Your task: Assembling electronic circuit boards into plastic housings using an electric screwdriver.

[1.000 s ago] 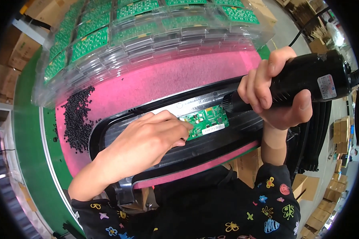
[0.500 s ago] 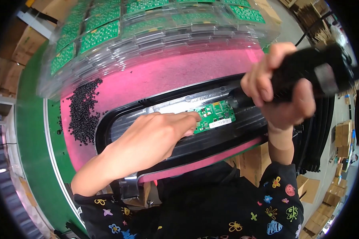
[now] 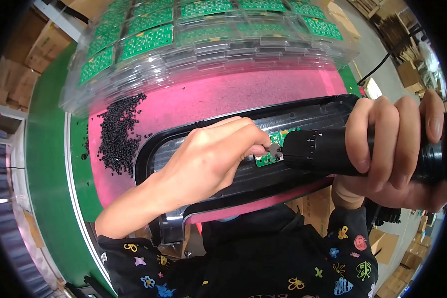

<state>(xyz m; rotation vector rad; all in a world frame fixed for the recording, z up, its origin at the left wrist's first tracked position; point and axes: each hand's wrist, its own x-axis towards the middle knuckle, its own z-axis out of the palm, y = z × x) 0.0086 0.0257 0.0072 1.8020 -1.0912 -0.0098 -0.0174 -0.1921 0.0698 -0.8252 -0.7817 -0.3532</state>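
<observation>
My right hand (image 3: 390, 149) is wrapped round a black power screwdriver (image 3: 315, 149), held nearly level with its nose pointing left. My left hand (image 3: 218, 161) is closed in a pinch right at that nose. A small, round grey piece (image 3: 274, 150) shows between the fingertips and the tool; its kind is too small to make out. Just beneath, a green circuit board (image 3: 261, 160) lies inside a long black plastic housing (image 3: 218, 185). The screwdriver and my left fingers hide much of the board.
Loose black small parts (image 3: 116, 139) are heaped on the pink mat (image 3: 208, 92) left of the housing. Stacked clear plastic trays (image 3: 198, 59) with green circuit boards stand at the back. Cardboard boxes (image 3: 49, 47) sit beyond the green table (image 3: 49, 164).
My right hand has brought the screwdriver down and turned its nose left, over the board. My left fingers have come off the board's edge and pinch at the tool's tip.
</observation>
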